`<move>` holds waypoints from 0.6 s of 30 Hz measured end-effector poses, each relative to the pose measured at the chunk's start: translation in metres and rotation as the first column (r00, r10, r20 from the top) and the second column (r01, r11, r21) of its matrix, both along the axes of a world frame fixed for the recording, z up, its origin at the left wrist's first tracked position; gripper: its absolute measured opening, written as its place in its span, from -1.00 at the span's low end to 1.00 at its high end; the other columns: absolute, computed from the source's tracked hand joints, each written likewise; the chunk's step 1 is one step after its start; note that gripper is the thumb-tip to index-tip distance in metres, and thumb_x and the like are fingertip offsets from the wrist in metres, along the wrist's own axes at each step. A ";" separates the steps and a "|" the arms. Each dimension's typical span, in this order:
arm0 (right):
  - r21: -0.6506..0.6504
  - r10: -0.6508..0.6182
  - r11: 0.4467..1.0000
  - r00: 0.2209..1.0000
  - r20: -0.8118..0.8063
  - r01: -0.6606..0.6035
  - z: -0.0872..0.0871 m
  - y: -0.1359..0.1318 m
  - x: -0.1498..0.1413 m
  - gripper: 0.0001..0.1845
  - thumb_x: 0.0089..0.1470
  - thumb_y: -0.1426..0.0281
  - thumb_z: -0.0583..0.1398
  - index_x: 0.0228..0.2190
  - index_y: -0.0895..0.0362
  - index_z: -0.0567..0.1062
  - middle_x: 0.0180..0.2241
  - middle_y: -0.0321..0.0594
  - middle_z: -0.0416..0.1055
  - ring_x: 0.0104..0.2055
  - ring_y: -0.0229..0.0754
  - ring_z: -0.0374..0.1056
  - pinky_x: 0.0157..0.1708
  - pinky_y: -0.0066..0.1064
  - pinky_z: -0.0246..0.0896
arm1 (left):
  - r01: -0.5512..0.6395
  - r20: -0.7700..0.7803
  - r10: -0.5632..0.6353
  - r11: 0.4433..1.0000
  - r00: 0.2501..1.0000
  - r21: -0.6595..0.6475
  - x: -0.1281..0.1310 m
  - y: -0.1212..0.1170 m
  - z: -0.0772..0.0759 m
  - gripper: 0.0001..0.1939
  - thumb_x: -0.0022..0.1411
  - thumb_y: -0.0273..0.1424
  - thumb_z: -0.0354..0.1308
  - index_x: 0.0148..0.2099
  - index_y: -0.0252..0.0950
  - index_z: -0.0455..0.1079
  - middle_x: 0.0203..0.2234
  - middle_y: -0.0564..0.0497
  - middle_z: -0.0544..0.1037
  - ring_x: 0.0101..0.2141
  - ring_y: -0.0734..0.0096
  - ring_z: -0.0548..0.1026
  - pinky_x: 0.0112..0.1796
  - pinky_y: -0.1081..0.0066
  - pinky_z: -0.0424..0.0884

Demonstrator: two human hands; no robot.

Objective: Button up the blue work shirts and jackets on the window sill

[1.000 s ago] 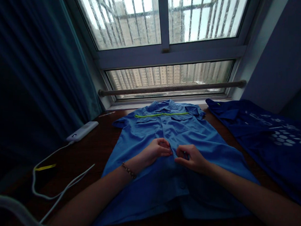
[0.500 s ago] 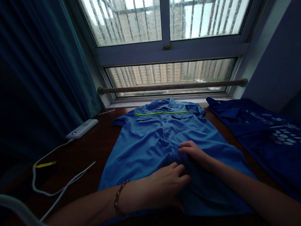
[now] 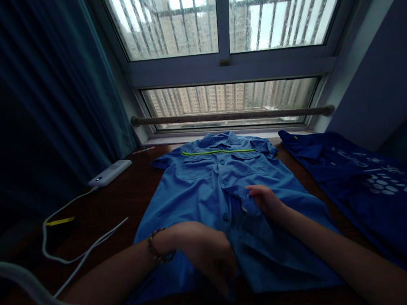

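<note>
Lying below a barred window (image 3: 223,51), a light-blue shirt (image 3: 191,196) covers part of a dark wooden surface (image 3: 125,198), pinched along its front by the right hand (image 3: 266,201); the left hand (image 3: 203,246) curls lower down, its grip too shadowed to tell. A curtain (image 3: 59,76) hangs at left.

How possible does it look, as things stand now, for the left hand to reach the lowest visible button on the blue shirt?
Probably yes: the left hand is close below the button, which lies uncovered, and the right hand pinches the blue shirt to one side of it.
</note>
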State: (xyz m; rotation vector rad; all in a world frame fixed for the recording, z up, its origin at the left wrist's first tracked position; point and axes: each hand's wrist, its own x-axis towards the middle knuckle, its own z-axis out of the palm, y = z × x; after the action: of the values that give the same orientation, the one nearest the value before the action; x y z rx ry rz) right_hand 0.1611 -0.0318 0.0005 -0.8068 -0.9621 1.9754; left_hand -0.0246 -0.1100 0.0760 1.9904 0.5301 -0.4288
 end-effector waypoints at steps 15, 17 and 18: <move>0.072 0.210 0.972 0.966 0.149 -0.223 0.008 -0.013 0.000 -0.82 -0.27 0.43 0.27 -0.49 0.22 0.44 -0.57 -0.34 0.39 -0.59 -0.37 0.28 -0.57 -0.56 0.11 | -0.501 0.212 0.496 0.572 0.842 0.650 -0.012 0.039 -0.046 -0.84 0.00 -0.29 0.11 -0.41 -0.30 0.31 -0.52 0.02 0.41 -0.51 0.44 0.34 -0.53 0.51 0.13; 0.079 0.241 0.963 0.956 0.167 -0.257 0.007 -0.013 0.000 -0.83 -0.25 0.42 0.27 -0.50 0.24 0.46 -0.57 -0.31 0.40 -0.59 -0.37 0.28 -0.57 -0.56 0.10 | -0.512 0.200 0.524 0.561 0.828 0.650 -0.013 0.039 -0.044 -0.81 -0.05 -0.28 0.15 -0.46 -0.31 0.32 -0.58 0.03 0.39 -0.56 0.46 0.33 -0.57 0.51 0.08; 0.081 0.247 0.961 0.952 0.180 -0.264 0.006 -0.013 0.000 -0.82 -0.24 0.42 0.27 -0.49 0.26 0.47 -0.57 -0.29 0.41 -0.59 -0.37 0.28 -0.57 -0.56 0.10 | -0.518 0.201 0.534 0.551 0.821 0.654 -0.013 0.039 -0.043 -0.80 -0.08 -0.28 0.17 -0.48 -0.31 0.31 -0.61 0.04 0.38 -0.57 0.46 0.32 -0.58 0.51 0.07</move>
State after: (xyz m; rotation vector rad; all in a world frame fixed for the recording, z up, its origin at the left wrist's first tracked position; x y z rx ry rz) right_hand 0.1616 -0.0444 0.0061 -0.8344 -1.3154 2.0787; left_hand -0.0378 -0.0712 0.0329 2.3635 1.4328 0.1809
